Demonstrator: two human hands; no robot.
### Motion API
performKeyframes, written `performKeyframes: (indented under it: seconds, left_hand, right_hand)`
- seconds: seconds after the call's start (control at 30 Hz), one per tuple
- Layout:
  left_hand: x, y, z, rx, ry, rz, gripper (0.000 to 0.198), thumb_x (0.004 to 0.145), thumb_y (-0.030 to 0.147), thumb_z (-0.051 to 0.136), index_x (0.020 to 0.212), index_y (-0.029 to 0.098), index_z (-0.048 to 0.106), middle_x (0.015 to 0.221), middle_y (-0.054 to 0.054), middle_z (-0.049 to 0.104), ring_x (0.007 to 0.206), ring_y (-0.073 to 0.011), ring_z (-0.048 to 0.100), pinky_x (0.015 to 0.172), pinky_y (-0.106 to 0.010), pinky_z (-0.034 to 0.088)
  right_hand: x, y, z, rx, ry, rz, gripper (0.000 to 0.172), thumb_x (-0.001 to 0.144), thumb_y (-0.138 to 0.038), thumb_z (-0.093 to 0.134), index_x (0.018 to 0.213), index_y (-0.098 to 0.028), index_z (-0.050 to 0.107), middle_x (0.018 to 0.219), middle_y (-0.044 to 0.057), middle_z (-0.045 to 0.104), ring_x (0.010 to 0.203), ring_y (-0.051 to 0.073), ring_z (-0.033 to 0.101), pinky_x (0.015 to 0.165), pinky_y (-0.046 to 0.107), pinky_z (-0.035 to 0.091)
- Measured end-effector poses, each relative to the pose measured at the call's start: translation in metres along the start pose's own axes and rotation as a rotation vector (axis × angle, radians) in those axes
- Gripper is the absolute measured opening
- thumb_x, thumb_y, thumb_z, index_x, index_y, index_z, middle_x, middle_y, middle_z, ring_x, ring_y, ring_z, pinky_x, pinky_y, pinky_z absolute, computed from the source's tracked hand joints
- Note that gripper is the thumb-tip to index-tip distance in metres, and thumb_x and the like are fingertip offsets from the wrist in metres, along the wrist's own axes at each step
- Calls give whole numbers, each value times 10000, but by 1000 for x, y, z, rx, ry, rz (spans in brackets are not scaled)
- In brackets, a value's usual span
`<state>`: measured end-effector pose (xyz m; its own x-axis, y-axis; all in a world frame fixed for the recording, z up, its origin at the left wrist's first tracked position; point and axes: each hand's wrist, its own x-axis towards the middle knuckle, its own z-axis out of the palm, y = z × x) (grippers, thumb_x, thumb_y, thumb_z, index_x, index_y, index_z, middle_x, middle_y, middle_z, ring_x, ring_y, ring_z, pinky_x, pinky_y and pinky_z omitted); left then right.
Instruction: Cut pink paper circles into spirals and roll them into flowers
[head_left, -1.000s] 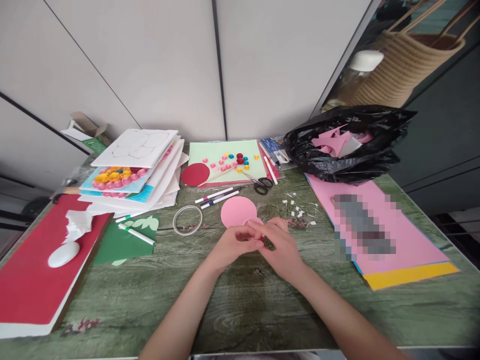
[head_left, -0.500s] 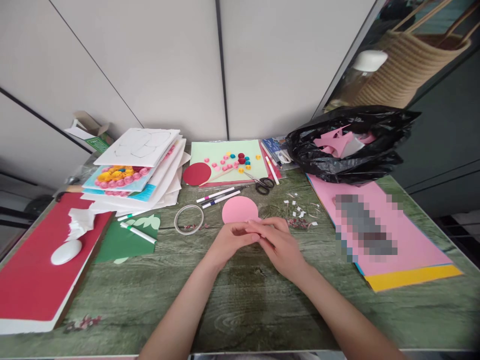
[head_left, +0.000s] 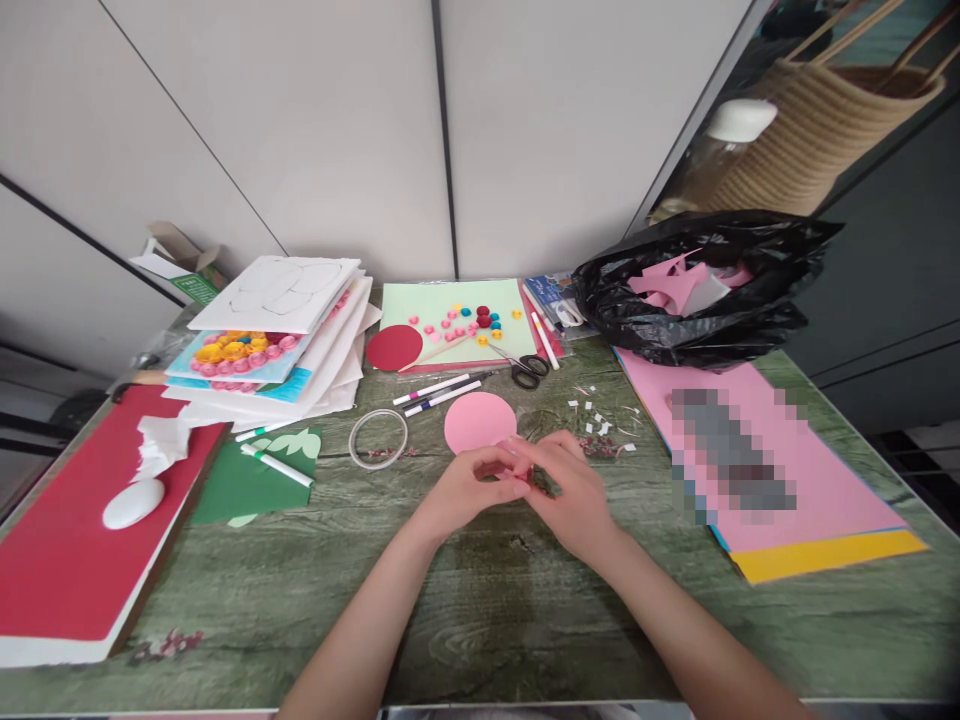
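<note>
Fingers (head_left: 547, 460) of the right hand (head_left: 576, 505) have spread since half a second ago, opening a gap between thumb and index where the green counter (head_left: 480, 630) shows, and a small pink paper piece (head_left: 517, 474) is now in sight. From my distant post, I see that scrap at the very tips of the left hand (head_left: 459, 492), clamped between its thumb and fingers, with the right index reaching over from the opposite side; whether the right fingers also grip it, I cannot tell. Both hands meet above the counter, just on the near side of a flat pink disc (head_left: 480, 420) whose lower edge they partly hide from me. To the disc's left lies a roll of tape (head_left: 375, 465); beyond it, capped markers (head_left: 442, 398) and black-handled scissors (head_left: 529, 370). Small white paper bits (head_left: 604, 428) scatter to the right of the right hand. Coiled paper rolls (head_left: 484, 312) sit farther back on a pale green sheet (head_left: 405, 305).
</note>
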<state>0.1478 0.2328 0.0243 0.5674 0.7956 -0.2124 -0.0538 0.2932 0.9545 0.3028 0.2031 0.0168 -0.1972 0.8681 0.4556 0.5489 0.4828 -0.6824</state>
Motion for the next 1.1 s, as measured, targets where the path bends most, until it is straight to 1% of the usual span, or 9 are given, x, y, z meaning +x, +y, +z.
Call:
performKeyframes:
  seconds: [0.17,0.3,0.5,0.7,0.73,0.8,0.9,1.0,1.1]
  left_hand:
    - [0,1,3,-72,-20,-2,165,686,252,688,772,135,611,808,-20,563,806,-142,521,785,-261,401]
    - [0,0,2,-150,-13,7,140,702,238,674,778,134,617,831,-30,591,819,-147,537,780,-264,409]
    - [0,0,-1,-159,11,18,158,731,249,643,819,118,658,870,-72,649,856,-188,580,823,-310,416]
    - [0,0,-1,-110,39,12,222,718,242,655,906,126,674,862,-65,668,830,-174,581,796,-291,431]
    - [1,0,0,-106,38,9,235,720,244,653,923,127,670,876,-67,665,836,-175,580,796,-293,433]
    - [1,1,1,-102,34,18,230,725,248,647,922,131,664,906,-69,656,859,-177,573,810,-296,431]
    - [1,2,2,-112,17,35,178,729,251,646,863,135,658,902,-60,641,873,-174,565,831,-298,423]
    - [1,2,3,-115,14,29,161,717,260,659,817,135,646,873,-52,626,854,-170,561,819,-296,422]
    - [1,2,2,-106,15,13,185,700,282,674,805,132,648,858,-51,621,839,-170,557,802,-290,421]
  right_hand:
    - [-1,1,3,31,-6,-14,448,798,-95,554,1186,-318,532,757,4,595,794,192,497,747,361,466]
    - [0,2,2,65,-20,-8,446,808,-88,541,1188,-321,528,793,0,616,859,190,516,815,383,461]
    - [2,2,-1,62,-32,26,456,822,-106,539,1214,-334,497,937,8,645,938,191,530,805,364,468]
    - [2,4,-3,-9,-154,21,393,860,-118,481,1202,-307,527,1043,33,626,1015,183,517,865,366,447]
    - [1,4,-3,-26,-151,31,387,856,-116,487,1194,-300,538,1037,37,628,1010,185,517,863,369,445]
    - [1,5,-3,-56,-107,46,394,838,-112,516,1188,-293,547,989,35,646,974,190,525,842,369,444]
    - [2,4,-4,-67,-44,27,428,813,-112,556,1192,-310,538,899,10,674,912,192,535,804,363,442]
    - [2,3,-4,-54,-37,3,440,808,-111,562,1195,-319,530,853,0,681,860,194,530,777,364,441]
    - [2,3,-5,-51,-32,-11,444,802,-110,561,1197,-309,528,806,2,672,825,193,519,758,360,445]
